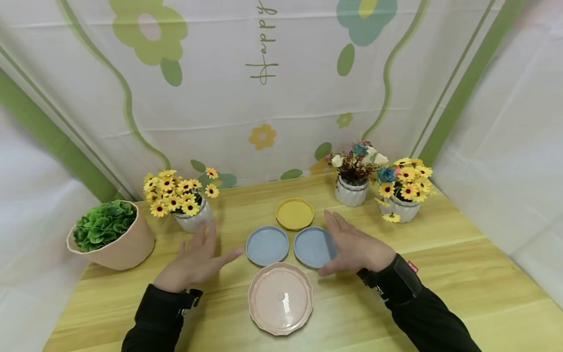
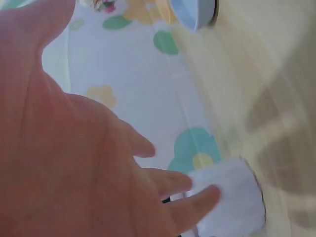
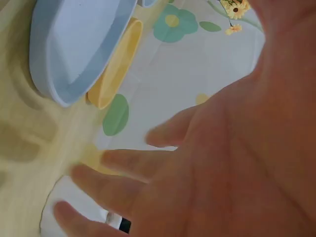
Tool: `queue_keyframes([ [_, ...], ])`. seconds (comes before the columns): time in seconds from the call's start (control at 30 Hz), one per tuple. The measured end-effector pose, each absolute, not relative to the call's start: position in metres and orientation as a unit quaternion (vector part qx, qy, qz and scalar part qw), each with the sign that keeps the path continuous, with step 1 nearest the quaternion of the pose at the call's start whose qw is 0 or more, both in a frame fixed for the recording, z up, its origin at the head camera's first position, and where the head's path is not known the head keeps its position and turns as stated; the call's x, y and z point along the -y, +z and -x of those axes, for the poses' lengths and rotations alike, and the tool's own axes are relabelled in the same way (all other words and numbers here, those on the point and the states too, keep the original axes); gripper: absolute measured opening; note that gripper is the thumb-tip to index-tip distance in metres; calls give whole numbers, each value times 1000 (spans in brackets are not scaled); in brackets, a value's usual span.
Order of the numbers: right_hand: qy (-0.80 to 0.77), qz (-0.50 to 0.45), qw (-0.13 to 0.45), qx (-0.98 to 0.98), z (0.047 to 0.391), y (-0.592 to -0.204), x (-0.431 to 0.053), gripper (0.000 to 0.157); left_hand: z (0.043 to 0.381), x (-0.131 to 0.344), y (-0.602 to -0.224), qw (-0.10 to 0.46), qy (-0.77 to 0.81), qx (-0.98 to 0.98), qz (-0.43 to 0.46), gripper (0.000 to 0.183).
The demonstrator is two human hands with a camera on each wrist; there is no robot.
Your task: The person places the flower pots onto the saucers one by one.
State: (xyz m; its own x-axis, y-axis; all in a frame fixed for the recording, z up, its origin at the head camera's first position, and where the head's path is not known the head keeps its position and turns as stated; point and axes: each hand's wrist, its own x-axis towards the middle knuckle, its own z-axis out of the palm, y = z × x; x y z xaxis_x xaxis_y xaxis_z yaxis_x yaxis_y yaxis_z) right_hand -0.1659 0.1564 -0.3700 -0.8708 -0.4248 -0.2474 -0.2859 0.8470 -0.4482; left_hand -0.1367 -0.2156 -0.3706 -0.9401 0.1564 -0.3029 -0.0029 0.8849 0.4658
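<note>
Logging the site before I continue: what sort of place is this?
Probably a staged tabletop set, perhaps for recording: a flower-print cloth hangs right behind the wood-grain table, which carries neatly grouped shallow dishes.

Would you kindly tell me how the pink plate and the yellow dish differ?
The pink plate looks larger than the yellow dish. The pink plate lies nearer the head camera; the yellow dish lies farther back, beyond the blue dishes. Both rest on the wooden table.
</note>
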Motion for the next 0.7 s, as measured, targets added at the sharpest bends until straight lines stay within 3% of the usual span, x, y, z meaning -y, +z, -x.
queue_keyframes([
  [0.33,-181,192,173,-949,175,-385,-153,144,144,255,-367,196,267,-943,15,131],
  [0.43,-182,197,168,-949,179,-391,-154,142,152,267,-377,158,283,-946,3,129],
  [0.57,-182,206,158,-949,184,-398,-154,136,164,284,-394,58,310,-949,-20,126],
  [0.7,-175,216,144,-950,188,-401,-154,127,175,294,-406,12,344,-939,-12,125],
])
